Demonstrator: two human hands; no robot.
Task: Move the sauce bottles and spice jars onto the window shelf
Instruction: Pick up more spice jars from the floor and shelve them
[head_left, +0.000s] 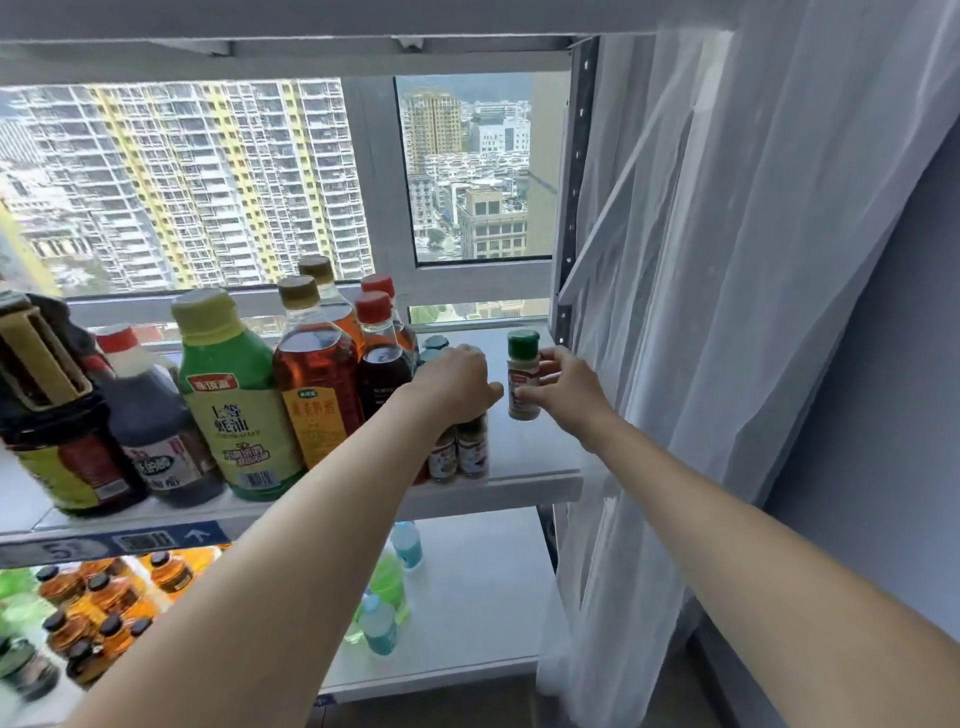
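The white window shelf (530, 457) carries a row of sauce bottles: a dark one with a tan handle (52, 410), a red-capped dark one (150, 421), a green one (234, 400), an amber one (317, 379) and a small dark one (382, 364). My left hand (454, 384) rests closed over the tops of two small spice jars (462, 449) near the shelf's front edge. My right hand (563, 392) grips a green-capped spice jar (522, 376), upright on the shelf to their right.
More capped bottles stand behind, against the window. A white sheer curtain (727, 312) hangs just right of the shelf post (574, 208). The lower shelf (478, 597) holds orange-capped bottles (104, 603) at left and blue and green bottles (387, 597) in the middle.
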